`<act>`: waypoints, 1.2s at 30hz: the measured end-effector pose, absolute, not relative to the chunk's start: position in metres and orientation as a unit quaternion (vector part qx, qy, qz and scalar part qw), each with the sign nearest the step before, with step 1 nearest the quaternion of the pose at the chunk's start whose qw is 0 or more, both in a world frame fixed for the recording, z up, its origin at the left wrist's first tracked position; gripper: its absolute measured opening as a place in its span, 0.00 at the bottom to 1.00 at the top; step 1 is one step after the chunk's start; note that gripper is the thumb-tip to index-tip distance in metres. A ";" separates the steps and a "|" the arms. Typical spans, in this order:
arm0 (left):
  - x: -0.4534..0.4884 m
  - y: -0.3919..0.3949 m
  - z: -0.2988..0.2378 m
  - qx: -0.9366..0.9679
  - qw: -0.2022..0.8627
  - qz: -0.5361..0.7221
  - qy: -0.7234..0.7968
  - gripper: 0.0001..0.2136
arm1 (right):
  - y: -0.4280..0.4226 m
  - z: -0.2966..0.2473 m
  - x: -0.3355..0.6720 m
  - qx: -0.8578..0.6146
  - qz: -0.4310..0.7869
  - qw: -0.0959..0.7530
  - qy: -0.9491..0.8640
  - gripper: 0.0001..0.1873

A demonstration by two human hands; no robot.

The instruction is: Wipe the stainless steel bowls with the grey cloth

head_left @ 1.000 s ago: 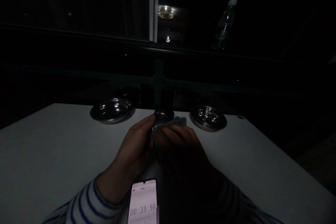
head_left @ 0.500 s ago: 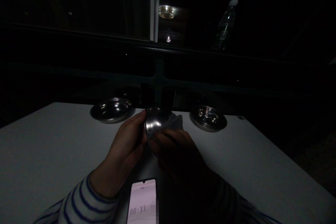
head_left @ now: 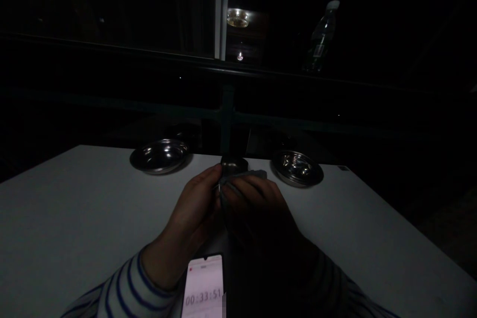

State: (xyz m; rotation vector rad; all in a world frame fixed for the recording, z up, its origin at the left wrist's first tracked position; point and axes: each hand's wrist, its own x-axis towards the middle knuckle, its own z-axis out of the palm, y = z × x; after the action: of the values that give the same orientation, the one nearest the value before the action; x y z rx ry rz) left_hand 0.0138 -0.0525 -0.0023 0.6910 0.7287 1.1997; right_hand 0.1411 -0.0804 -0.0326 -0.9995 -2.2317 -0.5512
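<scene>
Between my hands, over the middle of the white table, is a shiny metal bowl (head_left: 234,164), tilted so that its outer side shows. My left hand (head_left: 199,198) grips its left edge, thumb on the near rim. In my right hand (head_left: 257,203) is a thin grey cloth (head_left: 257,174), pressed by bent fingers against the bowl's near side. The fingers of both hands partly hide the bowl, and my right hand is in deep shadow.
A metal dish (head_left: 160,157) lies at the table's back left, stacked metal bowls (head_left: 297,169) at the back right. A lit phone (head_left: 203,283) showing a timer lies near my forearms on the white table (head_left: 93,208). A plastic bottle (head_left: 322,37) stands beyond, right of the window frame.
Both hands have shifted a little right with the bowl. The bowl has turned, so less of its side shows, and my right hand with the cloth covers more of it.
</scene>
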 end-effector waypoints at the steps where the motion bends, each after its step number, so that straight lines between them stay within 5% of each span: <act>1: 0.014 -0.052 -0.002 0.309 0.709 0.541 0.329 0.05 | -0.080 -0.033 0.141 -0.376 -0.207 0.310 -0.848 0.18; 11: -0.002 -0.044 0.010 0.297 0.655 0.598 0.354 0.06 | -0.080 -0.044 0.139 -0.311 -0.280 0.312 -0.853 0.18; 36: -0.005 -0.051 0.011 0.467 0.661 0.477 0.343 0.07 | -0.076 -0.036 0.155 -0.390 -0.257 0.382 -0.798 0.19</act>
State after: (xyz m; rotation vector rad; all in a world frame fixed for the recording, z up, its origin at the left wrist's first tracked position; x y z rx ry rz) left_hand -0.0051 -0.0511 0.0109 1.0560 0.7768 1.0798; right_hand 0.1555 -0.0758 -0.0356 -0.9943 -2.0349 -0.6544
